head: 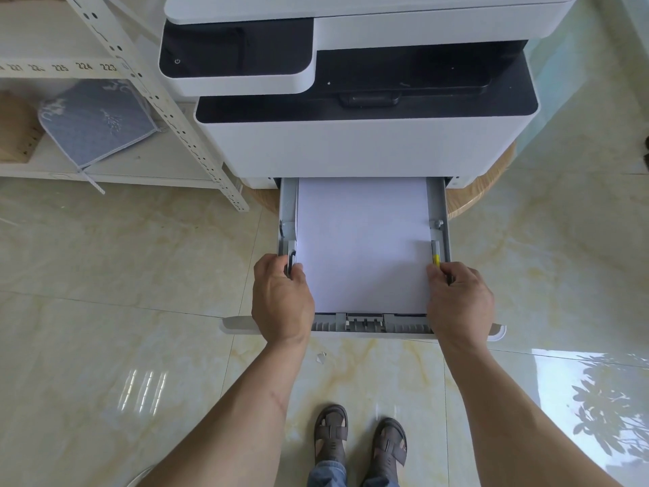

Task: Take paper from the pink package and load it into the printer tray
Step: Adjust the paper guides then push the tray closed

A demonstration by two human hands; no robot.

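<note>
Both hands, left (pixel 281 297) and right (pixel 458 298), pinch tray (pixel 443 205) guides beside paper (pixel 363 244).

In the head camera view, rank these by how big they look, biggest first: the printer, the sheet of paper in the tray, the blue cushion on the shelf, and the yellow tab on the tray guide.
1. Printer
2. Paper
3. Blue cushion
4. Yellow tab

Single head cam, wide-angle, on my head, pitched steeply down and forward. It looks over my forearms onto the open printer tray (pixel 365 321) from close above, printer (pixel 351 142) body across the top of frame, my feet at the bottom edge. Edges bow from lens distortion. No second view, so no overlap.
</note>
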